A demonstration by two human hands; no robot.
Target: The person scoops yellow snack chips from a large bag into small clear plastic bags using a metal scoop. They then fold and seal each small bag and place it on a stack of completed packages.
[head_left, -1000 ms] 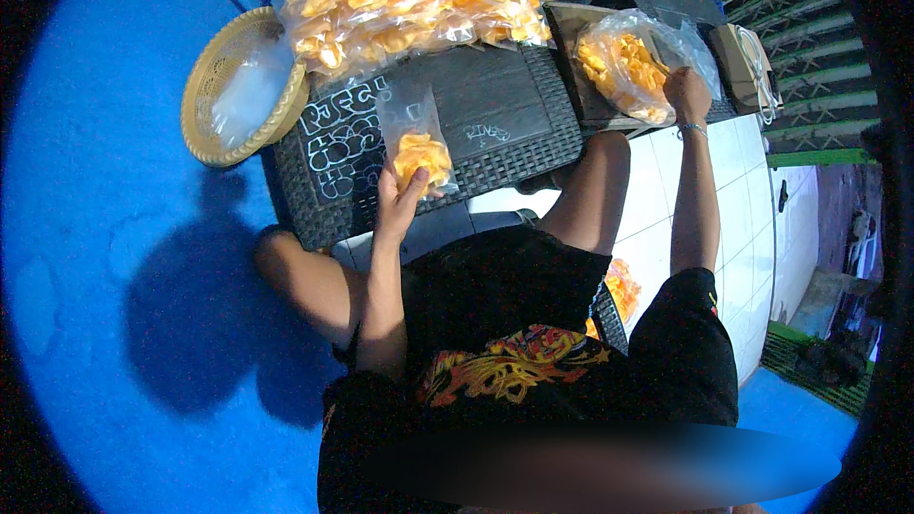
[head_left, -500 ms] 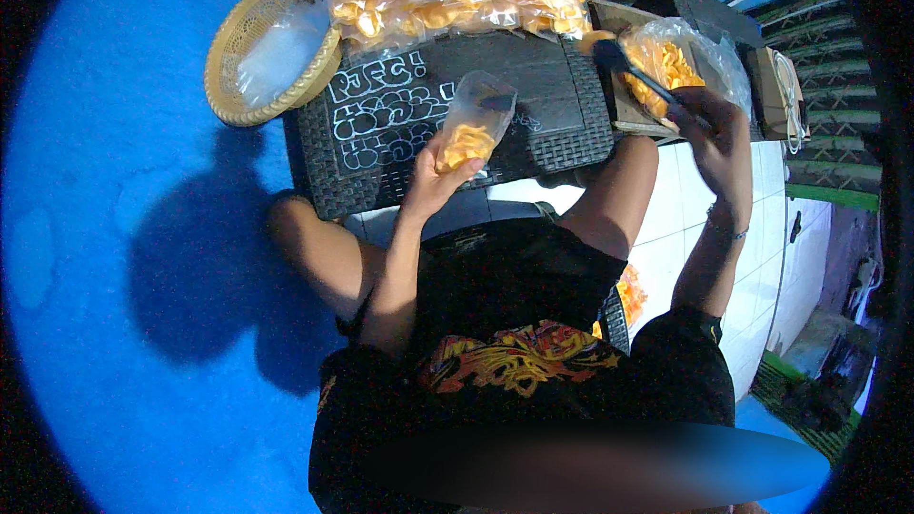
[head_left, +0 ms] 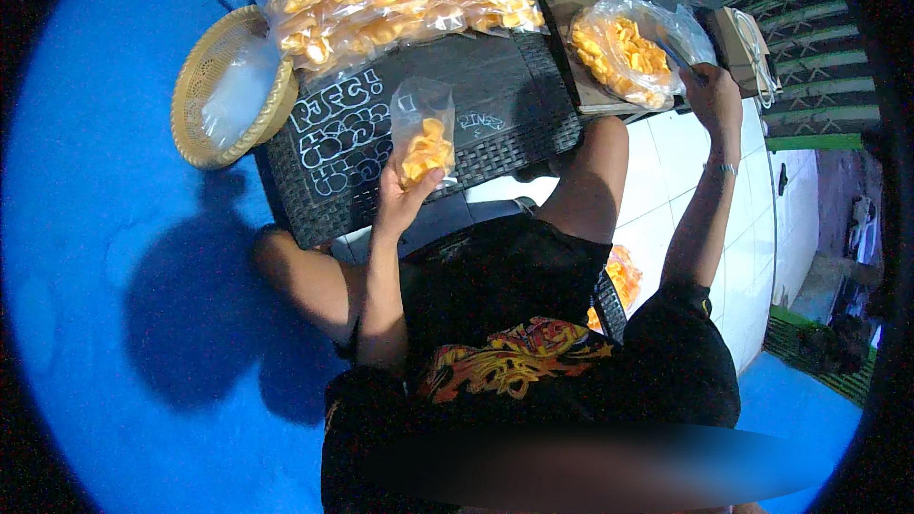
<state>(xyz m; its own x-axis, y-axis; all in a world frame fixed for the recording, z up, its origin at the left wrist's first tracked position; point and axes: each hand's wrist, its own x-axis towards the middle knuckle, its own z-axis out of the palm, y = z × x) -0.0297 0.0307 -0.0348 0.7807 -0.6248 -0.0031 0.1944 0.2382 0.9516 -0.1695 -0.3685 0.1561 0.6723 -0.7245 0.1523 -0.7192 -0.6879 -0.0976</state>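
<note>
Chips (head_left: 426, 150) in a clear pouch (head_left: 417, 102), long axis up-frame, sit clamped in the left hand (head_left: 404, 198), upper centre, while the right hand (head_left: 714, 103), clasping a dark handle (head_left: 680, 61), is nearer the large chip bag (head_left: 624, 57), upper right.

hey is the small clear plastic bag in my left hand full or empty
Partly full: curled yellow-orange chips fill the lower part of the small clear plastic bag; its top looks empty.

White cable (head_left: 756, 46), floor tiles (head_left: 664, 164), perhaps a folding gate (head_left: 821, 65)
</note>
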